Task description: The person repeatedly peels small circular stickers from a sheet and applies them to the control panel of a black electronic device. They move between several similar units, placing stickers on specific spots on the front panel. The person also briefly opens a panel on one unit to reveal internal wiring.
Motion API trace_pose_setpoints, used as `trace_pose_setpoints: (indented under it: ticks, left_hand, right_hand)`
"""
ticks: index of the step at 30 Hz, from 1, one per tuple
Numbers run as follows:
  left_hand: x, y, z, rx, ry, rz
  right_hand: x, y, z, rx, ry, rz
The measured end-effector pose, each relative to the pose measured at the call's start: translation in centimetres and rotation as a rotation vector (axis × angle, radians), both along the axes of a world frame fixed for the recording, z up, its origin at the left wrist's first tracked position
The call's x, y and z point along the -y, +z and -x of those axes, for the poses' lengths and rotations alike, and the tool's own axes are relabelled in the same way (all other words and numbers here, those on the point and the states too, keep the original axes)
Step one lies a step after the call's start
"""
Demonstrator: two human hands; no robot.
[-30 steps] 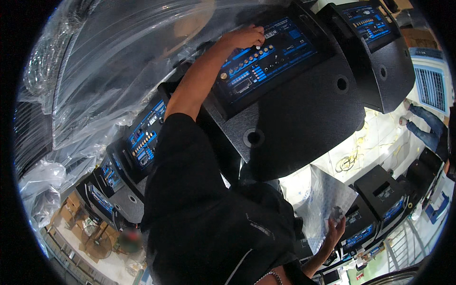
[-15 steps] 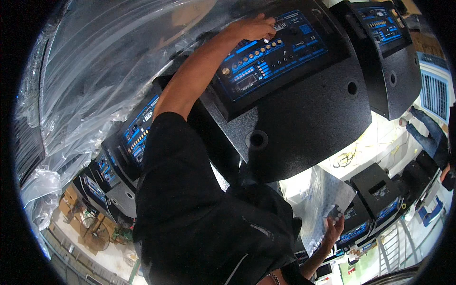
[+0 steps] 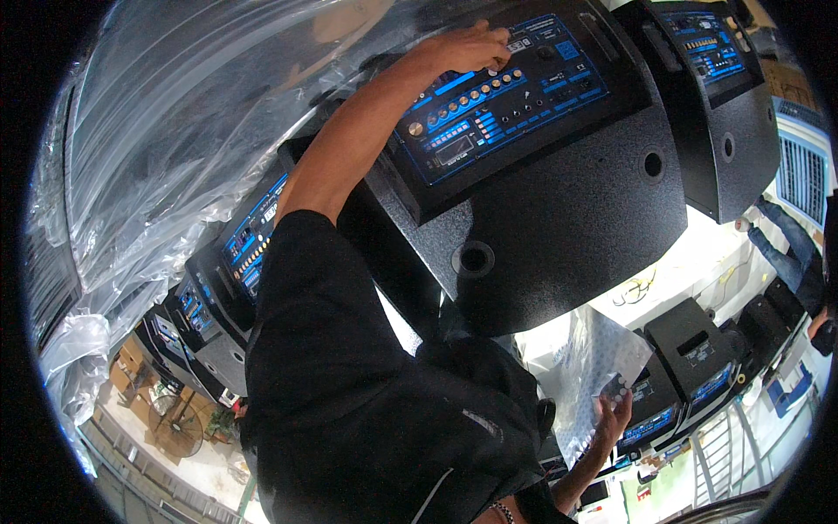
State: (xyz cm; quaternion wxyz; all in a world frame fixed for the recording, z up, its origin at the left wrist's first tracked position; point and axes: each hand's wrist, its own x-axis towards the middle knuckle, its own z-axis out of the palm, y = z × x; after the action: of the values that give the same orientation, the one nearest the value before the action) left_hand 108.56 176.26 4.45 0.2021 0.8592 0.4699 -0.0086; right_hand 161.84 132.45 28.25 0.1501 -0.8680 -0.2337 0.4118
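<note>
The left hand is reaching to the upper middle of the frame, fingers bending down onto the blue control panel of a big black speaker cabinet. Whether it is pinching something there or only pressing, I cannot tell. Just below the fingertips a row of orange knobs is showing. At lower right, the right hand is grasping a pale dotted sheet by its lower corner, well apart from the panel. Clear plastic film is hanging at upper left.

With the arm stretching this far, the fingers are likely risking a brush against neighbouring knobs. The sheet, gripped only at one corner, could be slipping or creasing.
</note>
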Motion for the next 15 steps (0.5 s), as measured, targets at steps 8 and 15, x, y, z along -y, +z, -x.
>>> trace_pose_setpoints:
  ticks: [8, 15]
  left_hand:
    - [0.2, -0.8, 0.4, 0.101, 0.015, -0.045]
    - [-0.3, -4.5, 1.9, 0.464, 0.29, 0.01]
  right_hand:
    - [-0.6, -0.2, 2.0, 0.019, -0.046, -0.003]
    - [-0.2, 0.1, 1.4, 0.021, -0.012, 0.009]
